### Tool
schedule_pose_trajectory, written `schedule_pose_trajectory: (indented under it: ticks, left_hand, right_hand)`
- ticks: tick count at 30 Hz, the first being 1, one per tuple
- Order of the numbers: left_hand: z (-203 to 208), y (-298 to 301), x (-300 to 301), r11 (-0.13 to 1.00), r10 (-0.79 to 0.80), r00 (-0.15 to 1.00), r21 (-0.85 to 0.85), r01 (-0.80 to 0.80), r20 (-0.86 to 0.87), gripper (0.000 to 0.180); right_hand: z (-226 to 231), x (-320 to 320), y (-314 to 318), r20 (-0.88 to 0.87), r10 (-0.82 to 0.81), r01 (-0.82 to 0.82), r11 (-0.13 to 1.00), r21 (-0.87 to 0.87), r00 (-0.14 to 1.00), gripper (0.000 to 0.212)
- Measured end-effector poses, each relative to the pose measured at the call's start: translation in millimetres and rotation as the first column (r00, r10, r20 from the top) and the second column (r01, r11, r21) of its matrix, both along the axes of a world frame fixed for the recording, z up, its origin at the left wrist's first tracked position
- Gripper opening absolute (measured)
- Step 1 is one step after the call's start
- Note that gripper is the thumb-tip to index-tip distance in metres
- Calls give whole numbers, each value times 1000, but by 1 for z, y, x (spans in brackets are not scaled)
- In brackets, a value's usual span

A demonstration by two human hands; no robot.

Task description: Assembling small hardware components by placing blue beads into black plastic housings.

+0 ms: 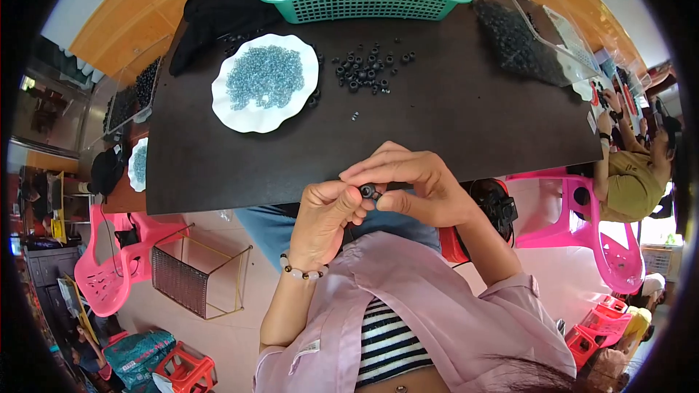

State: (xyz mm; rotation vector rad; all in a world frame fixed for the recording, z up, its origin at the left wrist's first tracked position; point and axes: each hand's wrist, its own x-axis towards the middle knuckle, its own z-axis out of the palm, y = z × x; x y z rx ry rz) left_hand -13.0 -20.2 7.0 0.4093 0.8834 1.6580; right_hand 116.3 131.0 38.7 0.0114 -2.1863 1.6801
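Observation:
A small black round part with a hole in its face (pixel 367 191) is pinched between the thumb and fingers of my left hand (pixel 325 212), just off the table's near edge. My right hand (pixel 422 183) closes on the same part from the other side, thumb against it and fingers arched over the top. Whether a smaller piece sits between the right fingertips is too small to tell. Farther off on the dark table (pixel 451 131), several like black parts (pixel 364 69) lie loose. Beside them a white wavy-edged plate (pixel 246 122) carries a heap of small clear bluish pieces (pixel 266 76).
At the far edge stands a green basket (pixel 349 9) full of black parts. A clear bin of black parts (pixel 510 40) is at the far right, with black cloth (pixel 218 11) at the far left. Pink chairs (pixel 109 269) flank the table; another person (pixel 633 182) works at right.

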Motion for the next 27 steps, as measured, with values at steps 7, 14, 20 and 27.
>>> schedule_pose_trajectory:
  ticks: [7, 14, 20, 27]
  left_hand:
    - [6, 4, 3, 996, -56, 998, -64, 58, 37, 32]
    - [4, 7, 9, 994, -87, 991, -63, 93, 99, 29]
    - [4, 7, 12, 994, -59, 993, -84, 68, 104, 27]
    - [-2, 7, 16, 988, -67, 993, -129, 79, 97, 19]
  right_hand:
    - [-13, 8, -7, -33, -141, 141, 990, -15, 989, 34]
    - [-15, 13, -11, -46, -198, 199, 980, 1, 979, 35]
    - [-17, 12, -13, -68, -212, 210, 977, -27, 975, 33]
    - [-18, 17, -13, -134, -303, 320, 938, 132, 944, 28]
